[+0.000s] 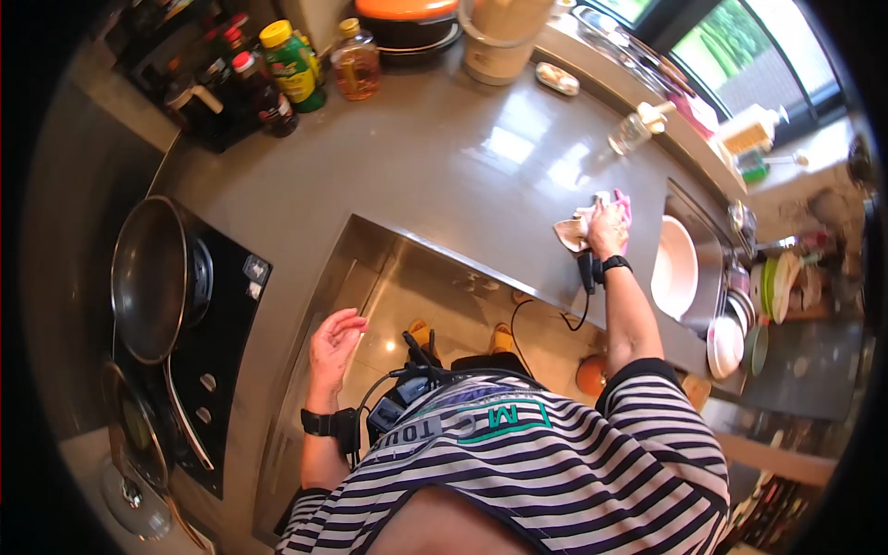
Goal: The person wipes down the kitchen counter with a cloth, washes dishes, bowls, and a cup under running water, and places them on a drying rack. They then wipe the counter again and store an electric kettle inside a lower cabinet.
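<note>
On the right part of the grey countertop [416, 176], my right hand [606, 228] presses down on a crumpled white and pink cloth [573, 231], its fingers over the cloth. The cloth lies close to the sink edge. My left hand [335, 351] is raised in front of the counter's front edge at the left, fingers loosely apart, holding nothing. Each wrist wears a black band with a small device.
A pan [150, 277] sits on the black cooktop [217, 370] at left. Bottles [294, 69], an orange-lidded pot [407, 14] and a beige bucket [499, 46] line the back. A glass bottle [631, 132] stands near the window. Right, a white basin [675, 268] rests in the sink.
</note>
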A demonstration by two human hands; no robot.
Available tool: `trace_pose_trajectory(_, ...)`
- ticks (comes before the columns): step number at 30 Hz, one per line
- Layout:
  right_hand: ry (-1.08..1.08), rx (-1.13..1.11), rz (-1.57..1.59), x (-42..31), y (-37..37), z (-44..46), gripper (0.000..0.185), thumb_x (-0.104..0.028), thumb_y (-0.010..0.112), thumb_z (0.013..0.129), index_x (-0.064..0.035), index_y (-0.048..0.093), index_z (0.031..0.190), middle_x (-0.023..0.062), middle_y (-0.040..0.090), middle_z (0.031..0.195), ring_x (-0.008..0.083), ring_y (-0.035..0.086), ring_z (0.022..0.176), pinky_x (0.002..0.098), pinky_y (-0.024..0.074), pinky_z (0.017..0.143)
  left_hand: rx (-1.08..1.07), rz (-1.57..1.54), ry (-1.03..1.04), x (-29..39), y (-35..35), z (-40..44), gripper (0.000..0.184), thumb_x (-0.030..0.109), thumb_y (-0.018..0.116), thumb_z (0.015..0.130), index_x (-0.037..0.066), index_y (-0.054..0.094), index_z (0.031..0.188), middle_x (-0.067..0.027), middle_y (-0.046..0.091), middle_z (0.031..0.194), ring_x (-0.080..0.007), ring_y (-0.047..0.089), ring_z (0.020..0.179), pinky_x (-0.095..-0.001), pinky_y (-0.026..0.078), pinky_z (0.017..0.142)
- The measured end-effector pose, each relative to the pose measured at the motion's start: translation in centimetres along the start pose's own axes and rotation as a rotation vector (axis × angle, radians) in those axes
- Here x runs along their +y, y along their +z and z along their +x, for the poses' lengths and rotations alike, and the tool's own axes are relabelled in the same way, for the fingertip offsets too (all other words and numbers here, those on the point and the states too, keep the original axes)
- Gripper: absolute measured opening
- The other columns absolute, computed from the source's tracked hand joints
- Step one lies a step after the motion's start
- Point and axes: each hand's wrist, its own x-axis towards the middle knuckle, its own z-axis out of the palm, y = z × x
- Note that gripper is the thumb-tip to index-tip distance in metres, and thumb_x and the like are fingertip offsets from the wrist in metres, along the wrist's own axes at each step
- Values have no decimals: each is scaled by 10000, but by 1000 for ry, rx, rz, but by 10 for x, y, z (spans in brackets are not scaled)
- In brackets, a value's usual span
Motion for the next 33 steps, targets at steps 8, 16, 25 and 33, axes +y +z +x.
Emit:
trace_pose_trajectory(8,56,-63,-60,114,-46,30,381,-381,515,878,-74,628,1073,213,609,1099,361,616,953,458,491,776,86,40,-17,-4,0,-2,358,73,610,880,-6,515,1216,-124,631,1065,-189,620,955,-293,485,866)
trace_pose_trajectory(16,-761,-127,-16,-111,-14,-101,493,-244,610,798,-33,501,1230,221,456,1257,344,534,1026,443,512,754,-111,130,-45,33,48,67,345,36,606,868,-16,532,1201,-119,629,1060,-180,610,967,-301,473,895)
trace_pose_trajectory(25,-331,168,-60,66,2,-15,332,-271,505,873,-47,566,1110,216,606,996,357,605,897,458,483,733,-291,272,-31,38,79,97,350,61,623,854,-5,547,1190,-115,637,1049,-187,622,958,-294,485,876)
trace_pose_trajectory(33,-162,62,332,4,-128,-10,286,-325,564,873,-71,637,980,212,642,857,375,622,797,478,481,709,-251,275,-52,42,61,80,349,106,637,857,9,555,1182,-94,645,1041,-178,630,952,-273,489,827)
